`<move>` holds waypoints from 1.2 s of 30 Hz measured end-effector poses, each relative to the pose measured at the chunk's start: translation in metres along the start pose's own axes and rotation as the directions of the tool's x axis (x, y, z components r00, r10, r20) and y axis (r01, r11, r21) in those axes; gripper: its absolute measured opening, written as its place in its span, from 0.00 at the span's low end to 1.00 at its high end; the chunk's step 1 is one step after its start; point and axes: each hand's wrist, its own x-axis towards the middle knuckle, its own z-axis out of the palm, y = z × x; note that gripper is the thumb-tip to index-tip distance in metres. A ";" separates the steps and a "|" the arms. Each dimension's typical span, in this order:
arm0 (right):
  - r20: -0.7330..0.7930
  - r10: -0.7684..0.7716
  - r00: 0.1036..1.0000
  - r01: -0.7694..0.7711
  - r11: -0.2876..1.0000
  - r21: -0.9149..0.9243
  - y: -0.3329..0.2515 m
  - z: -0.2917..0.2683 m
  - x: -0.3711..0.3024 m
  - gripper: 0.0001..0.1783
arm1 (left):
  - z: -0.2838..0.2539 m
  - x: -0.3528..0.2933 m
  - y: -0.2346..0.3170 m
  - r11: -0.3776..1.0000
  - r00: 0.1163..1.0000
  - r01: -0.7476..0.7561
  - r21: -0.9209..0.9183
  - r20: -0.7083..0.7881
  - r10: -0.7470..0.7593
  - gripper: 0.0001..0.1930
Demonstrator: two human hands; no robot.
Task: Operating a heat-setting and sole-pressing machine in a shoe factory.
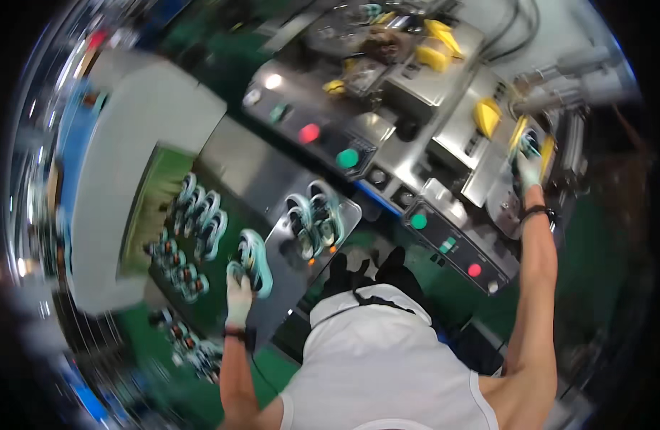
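Note:
My left hand (238, 299), in a pale glove, is closed at the heel end of a light-teal and white shoe (255, 259) over the metal table's left part. At the far right, my right arm reaches up to the machine. There my gloved right hand (529, 170) grips a dark and light-teal shoe (528, 143) between yellow pads (548, 152). Its fingers are partly hidden and blurred. A pair of similar shoes (316, 221) stands on the metal table (269, 247), to the right of my left hand.
Several more shoes (201, 215) stand in rows at the left, next to a large pale curved housing (140, 136). The steel machine (445, 140) carries yellow pads and control panels with green and red buttons (419, 221). More shoes (190, 347) sit low at the left.

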 end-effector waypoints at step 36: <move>0.725 0.017 0.689 0.070 0.993 -0.090 -0.173 0.277 -0.468 0.36 | -0.093 0.162 0.007 0.924 0.904 -0.188 -0.333 0.309 0.295 0.24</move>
